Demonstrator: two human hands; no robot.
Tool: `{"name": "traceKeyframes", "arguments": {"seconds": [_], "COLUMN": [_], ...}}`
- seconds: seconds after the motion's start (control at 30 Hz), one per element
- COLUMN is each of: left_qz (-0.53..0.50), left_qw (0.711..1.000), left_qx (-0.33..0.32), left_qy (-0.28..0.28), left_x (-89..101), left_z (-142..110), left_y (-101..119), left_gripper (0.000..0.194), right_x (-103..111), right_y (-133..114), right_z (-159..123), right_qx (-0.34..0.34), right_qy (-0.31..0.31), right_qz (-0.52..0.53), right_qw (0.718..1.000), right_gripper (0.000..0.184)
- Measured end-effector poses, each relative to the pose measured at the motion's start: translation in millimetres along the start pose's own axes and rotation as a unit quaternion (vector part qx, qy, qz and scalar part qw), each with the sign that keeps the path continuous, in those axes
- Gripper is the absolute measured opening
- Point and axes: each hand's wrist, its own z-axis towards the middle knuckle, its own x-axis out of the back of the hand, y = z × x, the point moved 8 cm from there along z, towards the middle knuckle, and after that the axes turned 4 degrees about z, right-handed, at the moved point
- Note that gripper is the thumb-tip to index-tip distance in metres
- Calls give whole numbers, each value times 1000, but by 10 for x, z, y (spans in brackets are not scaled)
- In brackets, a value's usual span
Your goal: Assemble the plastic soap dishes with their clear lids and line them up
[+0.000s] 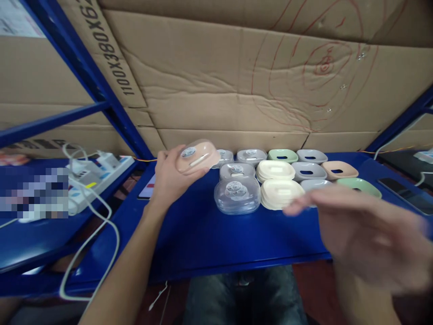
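Note:
My left hand (172,174) is closed around a peach soap box (203,155) with a clear lid and a round sticker, raised over the left of the blue table. My right hand (372,225) is at the right front, blurred, with its fingers stretched out and nothing visible in them. Near its fingertips stand stacked cream trays (282,193). Left of these lies a stack of clear lids (237,196) with stickers. Behind them are lidded grey boxes (252,157). Slotted dishes fill the right: a green one (363,186), a peach one (339,170) and grey ones (309,171).
The blue table (237,239) has a cardboard wall (203,67) behind it and blue metal posts (115,108) at its sides. A dark phone (406,195) lies at right. At left are a white power strip (101,180) and a loose white cable (117,234).

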Motion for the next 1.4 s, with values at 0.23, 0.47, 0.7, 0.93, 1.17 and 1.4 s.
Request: {"name": "traceKeyframes", "arguments": {"seconds": [0.23,0.47,0.7,0.93,1.17,1.4], "left_qz": [-154,-215,-363,-337,-319,-383], "left_qw": [970,948,917,936,946,907], "left_qx": [-159,-227,-132,-59,33,159], "left_qy": [-103,-56,-102,-85,43,65], "left_x": [-145,-171,-347,-310,-308,-564], "left_z": [35,-213,-301,-331,-171,-107], "left_y": [832,1071,944,842,437,7], "left_gripper": [96,106,118,106,67,59], "right_x": [-444,-474,-541,-314,494,678], "right_y": [891,1075,1146,1426,1666,1928], "right_z": [691,528,475,484,666,667], "right_qx": [16,-18,-66,-123,-110,-144], "right_qy": [-74,-88,-79,11,155,91], "right_qz": [-94,-17,63,81,-30,-88], "right_qw": [993,996,993,989,981,982], "right_gripper": [74,88,77,60,50,46]}}
